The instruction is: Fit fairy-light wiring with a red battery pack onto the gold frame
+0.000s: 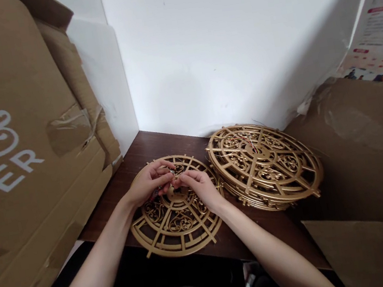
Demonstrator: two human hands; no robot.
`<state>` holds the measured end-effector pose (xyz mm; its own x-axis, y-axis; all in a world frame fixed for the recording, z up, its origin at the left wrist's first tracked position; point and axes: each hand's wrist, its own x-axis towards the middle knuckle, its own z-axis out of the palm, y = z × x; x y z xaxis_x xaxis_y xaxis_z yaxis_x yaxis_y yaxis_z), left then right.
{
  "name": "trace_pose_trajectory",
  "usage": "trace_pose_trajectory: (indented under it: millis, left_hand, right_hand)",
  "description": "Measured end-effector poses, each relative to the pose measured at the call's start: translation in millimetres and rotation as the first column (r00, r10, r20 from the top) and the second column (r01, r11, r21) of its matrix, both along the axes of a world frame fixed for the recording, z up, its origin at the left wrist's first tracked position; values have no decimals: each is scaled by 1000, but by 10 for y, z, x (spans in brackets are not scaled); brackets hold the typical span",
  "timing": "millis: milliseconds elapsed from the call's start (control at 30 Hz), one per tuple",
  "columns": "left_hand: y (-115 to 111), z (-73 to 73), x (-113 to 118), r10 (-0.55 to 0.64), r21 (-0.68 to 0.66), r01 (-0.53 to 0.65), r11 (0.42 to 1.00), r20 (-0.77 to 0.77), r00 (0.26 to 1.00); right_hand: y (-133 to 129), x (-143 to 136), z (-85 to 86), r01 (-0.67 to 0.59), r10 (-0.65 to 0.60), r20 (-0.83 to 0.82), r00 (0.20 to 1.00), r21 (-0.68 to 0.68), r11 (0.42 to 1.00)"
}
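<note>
A round golden openwork frame lies on the dark brown table, with scroll ornaments and spokes around its hub. Over the upper middle of this frame, my left hand is closed in a pinch on something small, with a bit of red and silver beneath the fingers. My right hand touches the left fingertips, its thumb and forefinger pressed together; what they pinch is too small to name. Thin yellow wire pieces show at the frame's right edge.
Several similar golden frames are stacked at the right on the table, with thin wires on top. A large cardboard box stands at the left, more cardboard at the right. A white wall rises behind.
</note>
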<state>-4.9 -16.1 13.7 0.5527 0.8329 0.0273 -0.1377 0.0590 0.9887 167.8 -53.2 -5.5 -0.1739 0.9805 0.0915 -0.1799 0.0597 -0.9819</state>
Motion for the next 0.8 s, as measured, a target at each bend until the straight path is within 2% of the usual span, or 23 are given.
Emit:
trace_pose_trajectory:
  millis: [500,800]
  left_hand:
    - [-12,9,0,11,11,-11,1000,-19,1000]
    - [5,-19,3,4,22,-5,1000,29,1000]
  right_hand:
    - [1,-10,-4,-10,9,22,1000,38,999]
    - [6,5,-27,-13,8,87,996,56,998]
